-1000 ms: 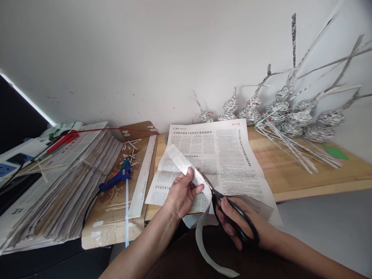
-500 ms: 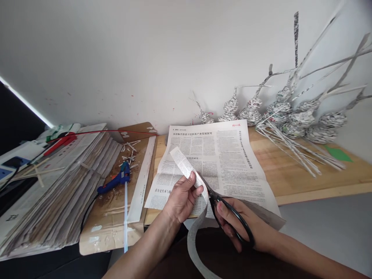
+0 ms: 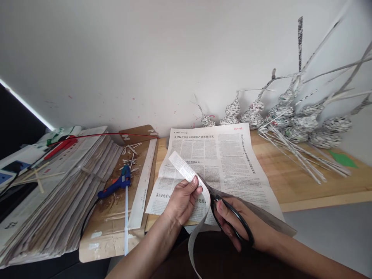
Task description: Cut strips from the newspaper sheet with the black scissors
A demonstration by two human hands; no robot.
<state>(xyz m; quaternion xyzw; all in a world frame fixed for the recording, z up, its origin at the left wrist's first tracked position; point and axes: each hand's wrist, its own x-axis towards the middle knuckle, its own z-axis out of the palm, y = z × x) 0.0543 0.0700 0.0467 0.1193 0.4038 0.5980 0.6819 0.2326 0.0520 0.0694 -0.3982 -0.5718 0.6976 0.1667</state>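
Between the thumb and fingers of my left hand (image 3: 183, 199) is a long newspaper strip (image 3: 180, 164). Its short end points up and left, while the rest curls down toward my lap. My right hand (image 3: 240, 221) is wrapped round the handles of black scissors (image 3: 232, 217). The blades lie right beside the strip, close to my left fingertips; whether they touch its edge I cannot make out. Under both hands a printed newspaper sheet (image 3: 232, 155) is spread on the wooden table, with its lower right corner hanging over the front edge.
A stack of newspapers (image 3: 66, 193) stands at the left. Beside it a blue glue gun (image 3: 117, 182) lies on cardboard (image 3: 110, 232) with paper scraps. Several woven paper gourd shapes (image 3: 252, 114) line the wall, with rolled paper sticks (image 3: 293, 155) in front. A green piece (image 3: 343, 159) lies at the right.
The scissors blades have shifted slightly against the strip. The strip's hanging loop has swung and narrowed. The whole view has tilted a little, and both hands keep their grip.
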